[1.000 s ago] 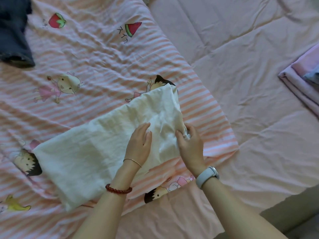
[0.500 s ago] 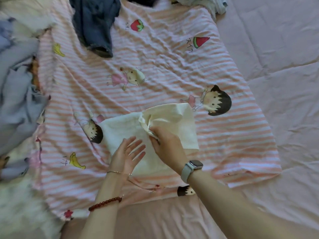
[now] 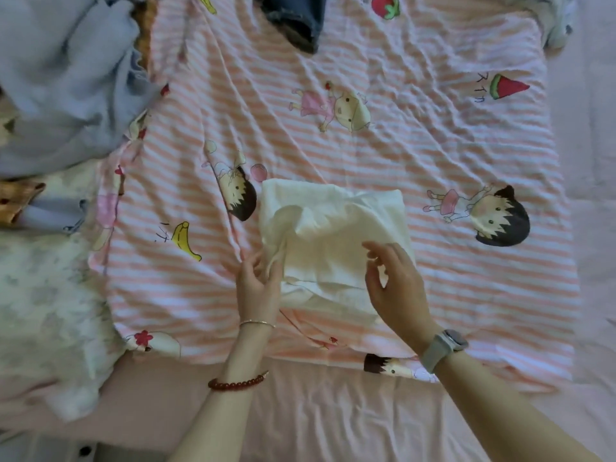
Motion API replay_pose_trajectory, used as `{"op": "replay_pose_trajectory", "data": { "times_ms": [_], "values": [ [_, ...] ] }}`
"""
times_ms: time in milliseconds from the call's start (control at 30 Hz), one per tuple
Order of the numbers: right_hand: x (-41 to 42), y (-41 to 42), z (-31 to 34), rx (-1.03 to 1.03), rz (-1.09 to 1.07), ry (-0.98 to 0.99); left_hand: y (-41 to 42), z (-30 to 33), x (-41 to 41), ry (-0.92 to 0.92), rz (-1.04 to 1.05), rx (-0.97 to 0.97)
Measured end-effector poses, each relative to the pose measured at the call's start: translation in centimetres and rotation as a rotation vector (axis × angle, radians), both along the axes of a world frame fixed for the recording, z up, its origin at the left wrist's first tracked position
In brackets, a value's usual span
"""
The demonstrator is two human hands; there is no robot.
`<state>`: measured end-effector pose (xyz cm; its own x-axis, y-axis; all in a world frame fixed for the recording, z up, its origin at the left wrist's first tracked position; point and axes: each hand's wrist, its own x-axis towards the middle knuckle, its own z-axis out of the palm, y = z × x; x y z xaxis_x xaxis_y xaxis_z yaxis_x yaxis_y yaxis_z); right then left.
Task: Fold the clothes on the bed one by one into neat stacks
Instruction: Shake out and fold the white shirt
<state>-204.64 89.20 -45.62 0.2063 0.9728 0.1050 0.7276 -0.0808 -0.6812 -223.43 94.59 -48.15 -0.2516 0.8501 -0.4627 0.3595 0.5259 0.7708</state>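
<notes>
A folded cream garment (image 3: 336, 241) lies at centre frame on a pink-striped cartoon sheet (image 3: 416, 145) covering the bed. The left hand (image 3: 258, 281) pinches its left edge; the right hand (image 3: 396, 281) hovers above, fingers loosely spread.

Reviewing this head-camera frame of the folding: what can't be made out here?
- White garment: its type is unclear, since it is folded into a bundle.
- Left hand: whether its fingers pinch the garment's left edge; motion blur hides it.
- Right hand: whether it touches the cloth or hovers above it.
- Dark blue garment: cut off by the top edge.
- Light blue clothes pile: cut off by the left edge.
</notes>
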Motion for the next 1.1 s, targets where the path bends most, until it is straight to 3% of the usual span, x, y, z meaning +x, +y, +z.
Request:
{"op": "replay_pose_trajectory", "data": {
  "times_ms": [67,133,267,500,567,667,767,867,1000,1100],
  "values": [
    [1.7,-0.7,-0.7,-0.073,-0.055,-0.102,-0.5,0.2,1.2,0.310,-0.156,0.235],
    [2.4,-1.7,-1.6,-0.145,-0.009,-0.253,-0.8,0.2,2.5,0.449,-0.322,0.333],
    [1.3,-2.4,-3.1,-0.261,0.081,-0.398,0.8,-0.2,4.2,0.658,-0.402,0.119],
    [-0.5,-0.6,-3.4,-0.127,0.056,-0.415,6.5,1.4,5.0,0.067,-0.169,0.261],
    [-1.0,-0.1,-2.4,-0.055,0.070,-0.333,8.1,2.1,4.7,0.001,-0.167,0.246],
    [-2.8,0.5,-0.3,0.041,0.188,-0.131,10.8,2.3,3.6,-0.026,-0.076,0.167],
    [-4.4,0.8,0.5,-0.074,0.389,-0.009,11.8,2.1,2.4,-0.163,-0.011,-0.051],
    [-4.2,0.8,0.0,-0.124,0.323,0.033,8.8,1.7,1.2,-0.127,-0.025,-0.129],
    [-2.5,0.6,-1.0,-0.073,0.135,-0.038,3.0,1.0,0.7,0.108,-0.100,-0.004],
    [-1.9,0.9,-1.8,-0.137,0.136,-0.101,1.0,0.5,1.0,0.191,-0.147,-0.024]
  ]
}}
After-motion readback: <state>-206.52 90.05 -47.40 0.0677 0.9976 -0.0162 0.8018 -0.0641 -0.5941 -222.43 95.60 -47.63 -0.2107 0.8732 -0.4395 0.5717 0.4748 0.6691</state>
